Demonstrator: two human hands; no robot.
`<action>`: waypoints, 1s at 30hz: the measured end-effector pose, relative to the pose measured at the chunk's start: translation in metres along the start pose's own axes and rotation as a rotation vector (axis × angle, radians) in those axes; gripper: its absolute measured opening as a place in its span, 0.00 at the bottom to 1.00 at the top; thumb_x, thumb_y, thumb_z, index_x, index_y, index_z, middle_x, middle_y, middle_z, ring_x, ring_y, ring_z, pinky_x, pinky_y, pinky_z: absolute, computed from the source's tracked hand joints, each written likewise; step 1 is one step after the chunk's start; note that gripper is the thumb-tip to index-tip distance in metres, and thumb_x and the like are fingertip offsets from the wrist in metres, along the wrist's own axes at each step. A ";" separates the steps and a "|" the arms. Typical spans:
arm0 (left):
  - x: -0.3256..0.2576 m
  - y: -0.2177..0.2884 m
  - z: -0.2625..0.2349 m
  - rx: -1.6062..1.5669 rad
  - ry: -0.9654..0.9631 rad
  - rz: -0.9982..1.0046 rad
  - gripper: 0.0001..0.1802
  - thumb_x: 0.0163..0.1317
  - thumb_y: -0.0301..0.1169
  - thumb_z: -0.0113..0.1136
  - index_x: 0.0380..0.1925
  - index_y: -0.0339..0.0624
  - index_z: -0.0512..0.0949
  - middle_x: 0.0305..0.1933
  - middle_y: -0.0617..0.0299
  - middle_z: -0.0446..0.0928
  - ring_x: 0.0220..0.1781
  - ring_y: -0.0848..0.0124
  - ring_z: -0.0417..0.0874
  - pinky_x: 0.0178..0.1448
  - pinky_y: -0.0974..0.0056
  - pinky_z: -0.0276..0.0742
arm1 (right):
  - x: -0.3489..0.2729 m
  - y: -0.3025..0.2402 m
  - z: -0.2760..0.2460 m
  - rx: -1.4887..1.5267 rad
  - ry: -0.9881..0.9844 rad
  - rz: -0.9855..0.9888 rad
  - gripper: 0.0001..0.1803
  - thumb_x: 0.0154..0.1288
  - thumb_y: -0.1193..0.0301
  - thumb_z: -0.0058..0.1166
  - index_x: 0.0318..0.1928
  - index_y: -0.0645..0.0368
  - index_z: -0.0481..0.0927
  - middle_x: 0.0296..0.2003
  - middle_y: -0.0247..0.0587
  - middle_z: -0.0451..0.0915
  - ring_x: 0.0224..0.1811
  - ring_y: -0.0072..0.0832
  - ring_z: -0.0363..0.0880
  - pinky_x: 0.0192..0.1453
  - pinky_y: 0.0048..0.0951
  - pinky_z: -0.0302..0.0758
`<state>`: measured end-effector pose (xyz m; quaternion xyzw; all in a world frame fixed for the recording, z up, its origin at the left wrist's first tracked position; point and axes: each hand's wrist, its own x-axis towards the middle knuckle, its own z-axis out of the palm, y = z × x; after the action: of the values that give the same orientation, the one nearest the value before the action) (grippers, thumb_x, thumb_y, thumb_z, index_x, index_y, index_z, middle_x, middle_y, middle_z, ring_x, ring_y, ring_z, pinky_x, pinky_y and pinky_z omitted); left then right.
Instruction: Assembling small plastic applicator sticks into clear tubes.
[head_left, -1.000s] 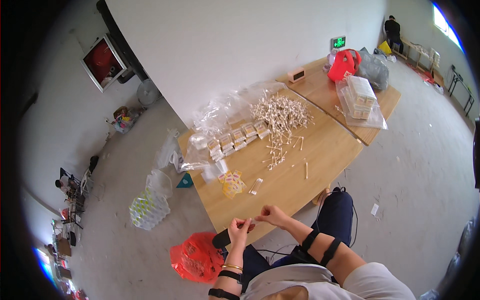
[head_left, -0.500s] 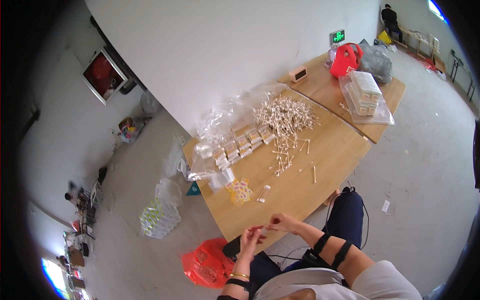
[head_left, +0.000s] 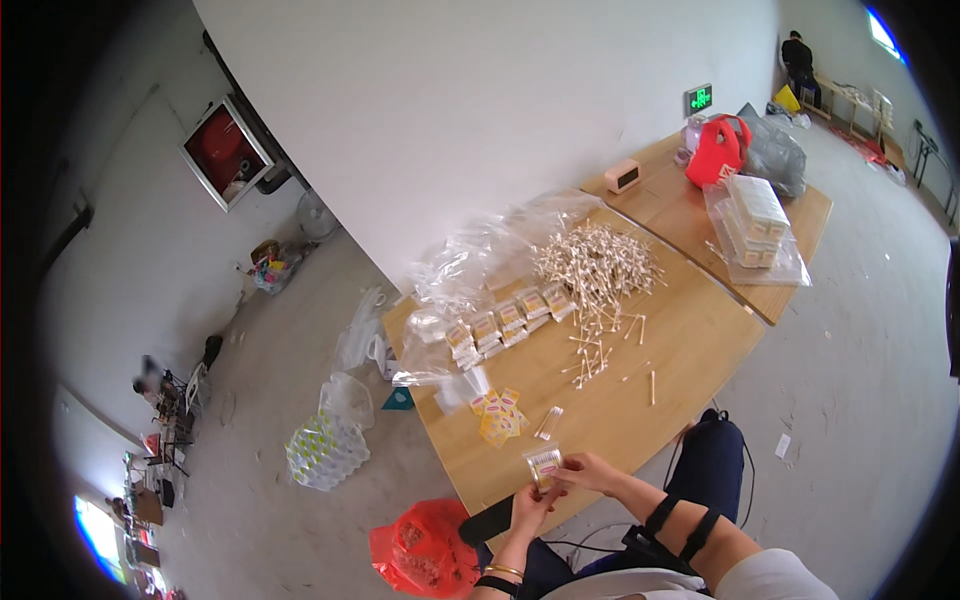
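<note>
Swab packet [head_left: 545,463], gripped by left fingers [head_left: 541,494] and right fingers [head_left: 567,471], near table edge [head_left: 714,392], tabletop [head_left: 622,430] stretching rightward

Left grip [head_left: 530,508]: holds a small clear packet [head_left: 543,461] low down.
Right grip [head_left: 588,473]: holds the packet's side.
Bench [head_left: 690,340]: big pile of cotton swabs [head_left: 597,262], some yellow cards [head_left: 501,417].
Red bag [head_left: 422,552]: near the bench's corner.

plain wooden table [head_left: 695,345], kinda messy heap of cotton swabs [head_left: 600,262] at 12 o'clock, row of small packets [head_left: 510,322] around 10, crinkly clear plastic [head_left: 478,258] at 11, yellow cards [head_left: 502,420] at 8, little swab bundle [head_left: 548,422] at 7, lone swab [head_left: 653,388] at 4
</note>
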<state>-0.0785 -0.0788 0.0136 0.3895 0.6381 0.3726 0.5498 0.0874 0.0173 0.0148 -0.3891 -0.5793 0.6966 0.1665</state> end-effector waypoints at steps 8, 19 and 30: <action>0.077 0.003 -0.074 -0.094 0.284 0.042 0.10 0.69 0.25 0.59 0.49 0.40 0.78 0.43 0.61 0.86 0.43 0.74 0.86 0.45 0.68 0.83 | 0.078 -0.063 -0.067 0.208 0.362 -0.213 0.23 0.69 0.51 0.62 0.43 0.61 0.85 0.27 0.28 0.81 0.29 0.15 0.76 0.32 0.22 0.74; 0.180 -0.021 -0.165 -0.158 0.843 0.167 0.22 0.59 0.35 0.73 0.48 0.35 0.77 0.41 0.55 0.82 0.40 0.69 0.84 0.43 0.68 0.81 | 0.274 -0.136 -0.078 -0.177 0.590 -0.224 0.16 0.67 0.65 0.61 0.47 0.66 0.80 0.36 0.40 0.83 0.31 0.26 0.83 0.37 0.29 0.79; 0.195 0.000 -0.180 -0.054 0.733 -0.003 0.14 0.64 0.36 0.69 0.25 0.37 0.84 0.23 0.62 0.81 0.27 0.75 0.82 0.26 0.69 0.75 | 0.171 -0.080 -0.032 -0.412 0.555 -0.356 0.12 0.67 0.64 0.59 0.39 0.60 0.84 0.40 0.49 0.81 0.35 0.40 0.84 0.41 0.38 0.80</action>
<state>-0.2753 0.0891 -0.0456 0.2145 0.7833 0.5032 0.2955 -0.0160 0.1775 0.0291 -0.4815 -0.6985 0.3941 0.3535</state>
